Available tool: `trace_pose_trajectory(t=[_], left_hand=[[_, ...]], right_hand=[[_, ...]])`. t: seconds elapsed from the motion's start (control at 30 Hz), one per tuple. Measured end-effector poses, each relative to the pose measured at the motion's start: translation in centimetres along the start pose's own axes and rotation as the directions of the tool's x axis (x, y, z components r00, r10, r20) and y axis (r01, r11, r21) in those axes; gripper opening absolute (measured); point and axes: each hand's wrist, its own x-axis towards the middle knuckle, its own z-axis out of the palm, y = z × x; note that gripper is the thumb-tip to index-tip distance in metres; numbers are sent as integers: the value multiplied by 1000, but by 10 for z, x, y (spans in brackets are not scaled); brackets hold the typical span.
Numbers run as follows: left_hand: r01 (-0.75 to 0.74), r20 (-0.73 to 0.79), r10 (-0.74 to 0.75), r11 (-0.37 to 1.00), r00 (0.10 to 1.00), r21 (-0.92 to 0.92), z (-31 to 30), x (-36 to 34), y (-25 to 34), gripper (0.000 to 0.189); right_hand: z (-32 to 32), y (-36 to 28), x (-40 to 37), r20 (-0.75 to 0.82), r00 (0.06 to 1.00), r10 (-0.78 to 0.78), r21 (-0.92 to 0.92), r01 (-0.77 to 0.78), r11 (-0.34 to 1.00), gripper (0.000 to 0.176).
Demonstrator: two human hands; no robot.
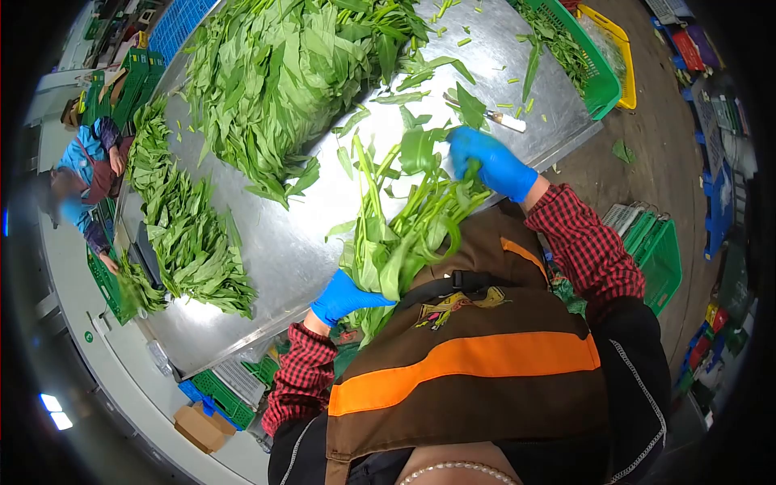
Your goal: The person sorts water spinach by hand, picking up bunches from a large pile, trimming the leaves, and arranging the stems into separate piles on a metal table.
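My left hand (349,300), in a blue glove, is closed around the lower part of a bunch of leafy greens (396,234) that look like water spinach. The bunch is held at the table's near edge, against my apron, with its pale stems pointing up and away. My right hand (487,160), also gloved in blue, is at the bunch's upper right with curled fingers among leaves and stems; its fingertips are partly hidden. Just beyond it, a knife (508,122) with a pale handle lies on the metal table (279,242).
A large heap of greens (283,81) covers the far table, and a long row (190,226) lies at left. Cut stem pieces are scattered around. A green crate (602,77) and yellow crate (618,48) stand at right. A co-worker (81,174) handles greens at the left edge.
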Motion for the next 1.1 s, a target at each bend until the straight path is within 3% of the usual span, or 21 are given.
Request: trace_pose_trajectory(t=[0.03,0.1,0.17,0.23,0.27,0.3,0.37,0.4,0.5,0.57,0.6,0.63,0.7,0.73,0.77,0.83,0.9,0.97,1.03,1.07,1.1], left_hand=[[-20,-25,21,998,999,59,0,0,-4,96],[-26,-21,26,1000,999,15,1,0,-9,94],[-59,-46,59,998,997,0,5,-1,-2,91],[-71,-51,72,997,996,21,3,1,-5,89],[-90,-56,92,995,994,43,2,4,-5,88],[-98,-53,100,994,994,49,1,7,-2,88],[-84,-38,89,988,995,128,0,5,3,87],[-85,-43,91,988,995,131,0,3,3,87],[-42,-45,52,979,998,202,1,0,5,89],[-81,-41,93,968,995,238,0,-1,10,90],[-85,-42,98,967,994,240,0,0,10,90],[-111,-44,124,968,991,227,1,1,10,90],[-141,-33,152,965,988,222,2,4,16,91],[-131,-20,140,959,990,251,2,3,23,93],[-121,-5,127,953,992,278,2,4,27,95],[-96,23,94,957,995,272,-2,3,25,96],[-76,36,68,961,997,266,0,2,21,98],[-107,-22,115,969,993,223,3,-1,15,98],[-43,-11,45,986,999,162,-2,0,0,96],[-26,-24,29,991,999,131,-4,2,-9,95],[-6,-34,10,995,999,101,-5,2,-15,93]], right_hand=[[-16,4,7,-166,985,41,320,14,947,17],[-40,-19,14,-227,972,-55,421,149,895,17],[-31,-36,10,-236,971,-34,339,116,934,21],[5,-40,5,30,999,26,-38,-25,999,26],[17,-32,12,69,994,90,-176,-76,981,29],[46,-36,7,137,990,7,-492,62,868,27],[66,-38,15,138,970,202,-717,-43,696,28],[63,-39,17,144,969,200,-717,-37,696,28],[19,-47,34,-69,998,2,-463,-34,886,27],[11,-65,48,-81,982,-170,-568,95,818,28],[19,-71,50,56,963,-265,-659,235,714,31],[32,-77,49,55,961,-269,-659,238,714,31],[60,-82,44,446,892,78,-771,338,540,33],[73,-80,43,473,865,171,-787,327,523,33],[83,-82,40,365,908,205,-829,216,516,30],[72,-77,42,419,903,91,-753,290,591,29],[40,-71,45,387,901,-197,-731,430,530,30],[3,-77,53,45,894,-446,-791,305,531,31],[-22,-88,33,3,866,-500,-969,126,213,34],[-22,-86,30,5,867,-498,-970,126,210,34],[-15,-80,20,-2,983,-181,-967,45,251,39]])
